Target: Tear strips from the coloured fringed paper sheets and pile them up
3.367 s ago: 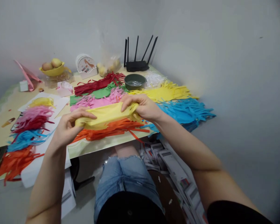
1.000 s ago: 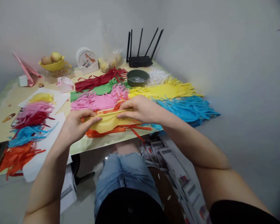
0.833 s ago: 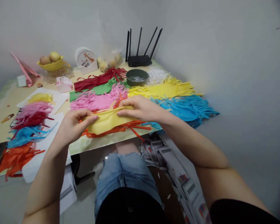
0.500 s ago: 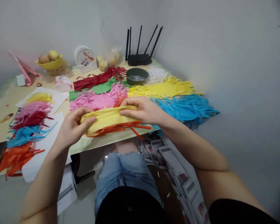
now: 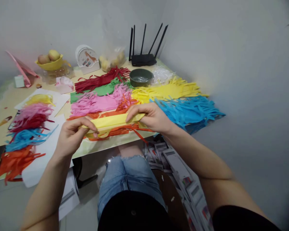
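A folded strip of yellow tissue paper (image 5: 110,121) is stretched between my two hands, just above the table's front edge. My left hand (image 5: 74,133) pinches its left end, thumb and fingers closed. At the other end my right hand (image 5: 150,118) grips the strip, index finger bent over the top. Orange fringed paper (image 5: 121,131) lies under and behind the strip. Beyond it are pink fringed paper (image 5: 101,102), a green piece (image 5: 106,90) and a dark red one (image 5: 96,82). Yellow fringes (image 5: 168,90) and blue fringes (image 5: 190,112) spread to the right.
Tassels, among them an orange bunch (image 5: 20,162), lie on white paper (image 5: 50,138) at left. A dark green bowl (image 5: 141,78) stands near a black router (image 5: 144,60). A fruit bowl (image 5: 50,65) is at back left. Boxes (image 5: 178,163) fill the space below the table's right side.
The yellow paper has been folded over into a narrower strip. My left fingers have curled over its end, and my right hand has shifted slightly down and its index finger has bent.
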The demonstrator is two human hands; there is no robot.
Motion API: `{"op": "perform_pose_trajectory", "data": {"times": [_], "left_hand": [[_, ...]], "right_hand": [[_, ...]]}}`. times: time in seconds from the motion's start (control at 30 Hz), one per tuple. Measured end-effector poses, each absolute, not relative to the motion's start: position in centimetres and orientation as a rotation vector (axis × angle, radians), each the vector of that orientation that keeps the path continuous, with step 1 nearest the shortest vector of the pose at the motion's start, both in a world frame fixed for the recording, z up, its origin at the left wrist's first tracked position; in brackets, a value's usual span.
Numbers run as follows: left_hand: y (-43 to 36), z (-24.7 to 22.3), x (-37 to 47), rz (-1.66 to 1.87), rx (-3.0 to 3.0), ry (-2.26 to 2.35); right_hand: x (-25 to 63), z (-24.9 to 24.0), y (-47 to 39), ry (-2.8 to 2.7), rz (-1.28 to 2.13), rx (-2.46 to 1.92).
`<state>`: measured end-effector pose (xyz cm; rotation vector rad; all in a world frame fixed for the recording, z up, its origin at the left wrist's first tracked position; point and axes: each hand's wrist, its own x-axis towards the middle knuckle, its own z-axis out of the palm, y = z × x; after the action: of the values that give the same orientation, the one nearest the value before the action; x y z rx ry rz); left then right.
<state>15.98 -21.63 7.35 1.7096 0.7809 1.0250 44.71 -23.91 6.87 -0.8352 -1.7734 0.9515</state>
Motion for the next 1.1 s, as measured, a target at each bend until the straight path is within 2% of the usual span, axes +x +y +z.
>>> {"op": "perform_pose_trajectory", "data": {"times": [0.37,0.57,0.7,0.83,1.1], "left_hand": [[-22.1,8.0,16.5,1.03,2.0,0.877],[-22.5,7.7,17.4,1.089,2.115,1.137],[-22.2,7.7,17.7,0.96,2.255,1.167],[-22.2,7.9,17.7,0.97,2.219,1.141],[-22.5,7.3,17.7,1.058,1.569,0.996]], "right_hand": [[44.5,6.9,-23.6,-1.838,0.927,-0.836],[43.9,7.0,-24.3,-1.916,0.594,-0.954],[43.5,7.1,-24.8,-1.898,0.475,-1.078],[43.5,7.0,-24.9,-1.81,0.567,-1.178],[43.2,6.9,-25.0,-1.543,0.993,-1.002]]}}
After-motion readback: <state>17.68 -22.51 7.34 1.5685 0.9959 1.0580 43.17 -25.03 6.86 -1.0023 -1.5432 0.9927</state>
